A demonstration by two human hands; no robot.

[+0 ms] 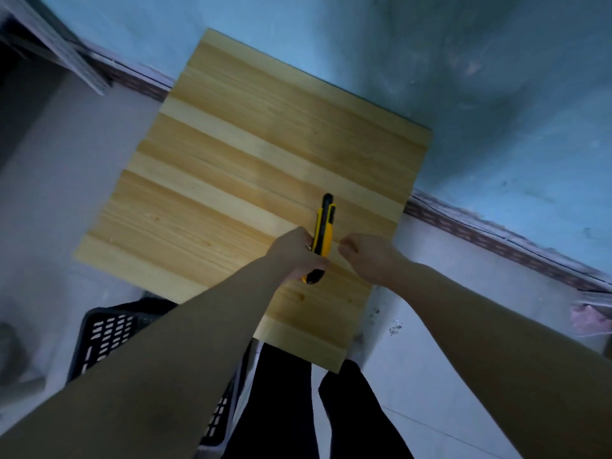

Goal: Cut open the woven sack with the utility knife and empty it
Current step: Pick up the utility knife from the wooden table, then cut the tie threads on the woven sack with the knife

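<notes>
left hand (293,251) wrapped around the lower body of the yellow-and-black utility knife (323,235), tip pointing away over the wooden tabletop (231,154). right hand (371,256) just beside the knife, fingers curled in loosely, holding nothing that shows; cannot tell if it touches the handle. no blade visibly out. woven sack not in view. black slotted crate (109,332) on the floor, near-left, below the table edge. step looks like readying the knife: extend only a short blade, lock the slider, keep the free fingers behind the edge, tip aimed away from the body.
</notes>
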